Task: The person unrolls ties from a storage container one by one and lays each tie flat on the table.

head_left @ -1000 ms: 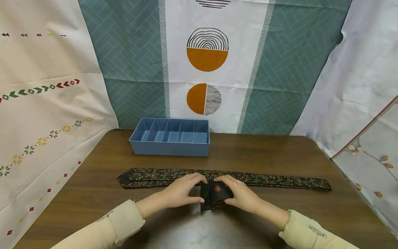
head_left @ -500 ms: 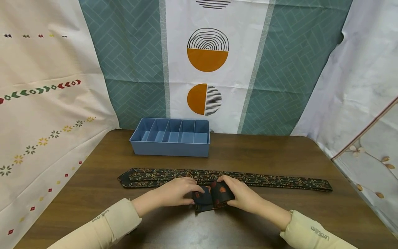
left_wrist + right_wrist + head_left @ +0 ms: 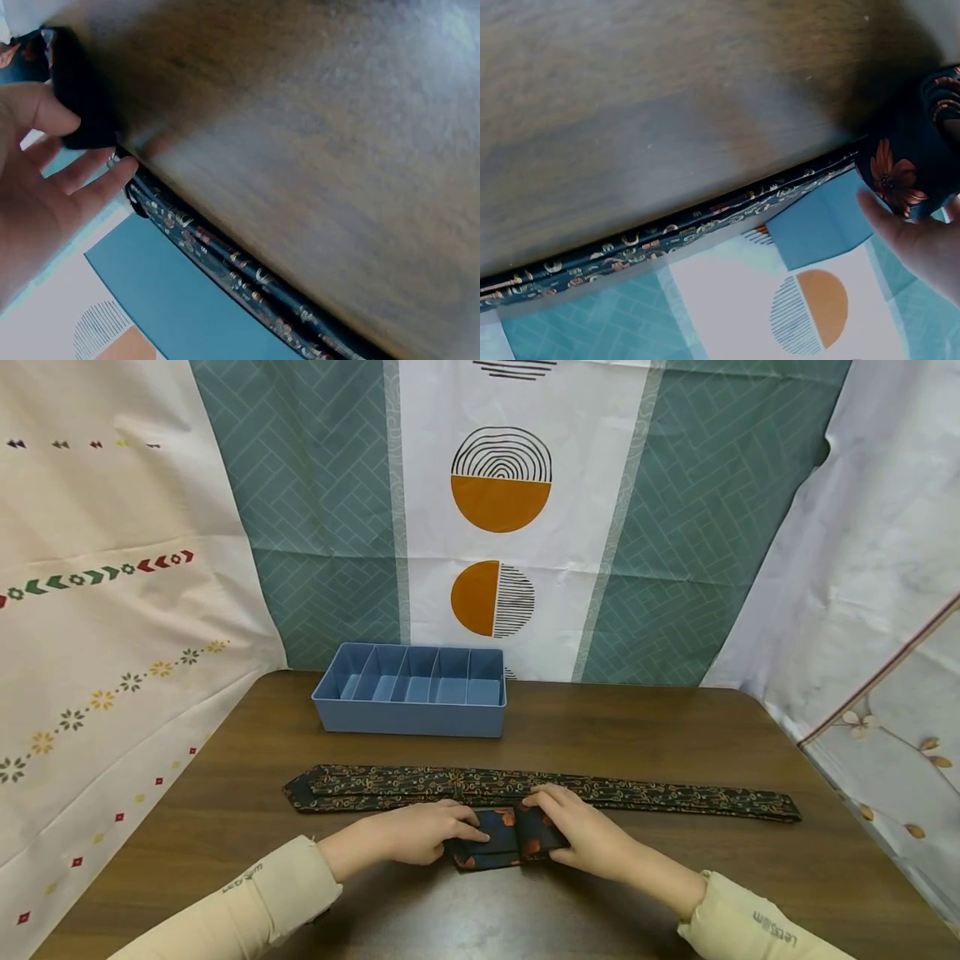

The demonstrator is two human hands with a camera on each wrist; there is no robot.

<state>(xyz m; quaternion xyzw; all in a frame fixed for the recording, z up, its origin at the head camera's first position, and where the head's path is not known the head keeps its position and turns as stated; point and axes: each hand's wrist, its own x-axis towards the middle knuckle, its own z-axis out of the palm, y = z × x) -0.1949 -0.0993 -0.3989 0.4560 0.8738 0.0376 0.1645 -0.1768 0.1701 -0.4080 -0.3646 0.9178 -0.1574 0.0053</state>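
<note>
A dark necktie with orange-red flowers (image 3: 488, 827) lies at the near middle of the table, its right part wound into a roll (image 3: 537, 832). My right hand (image 3: 588, 833) grips this roll, fingers at its far side and thumb at its near side. In the right wrist view an orange flower (image 3: 894, 180) shows on the roll, with its coiled layers at the edge. My left hand (image 3: 420, 833) holds the loose left end, index finger lying on top. In the left wrist view its thumb overlaps the dark tie end (image 3: 86, 97); the other fingers extend beyond.
A second necktie (image 3: 660, 795), black with small gold and orange figures, lies folded lengthwise just behind my hands. Behind it a blue box (image 3: 412, 720) with several compartments stands at the table's back. Patterned curtains (image 3: 322, 510) hang around the brown table (image 3: 637, 727).
My left hand has moved left and lower, away from the right hand. More of the flat floral tie shows between them. The right hand has shifted slightly right with the roll.
</note>
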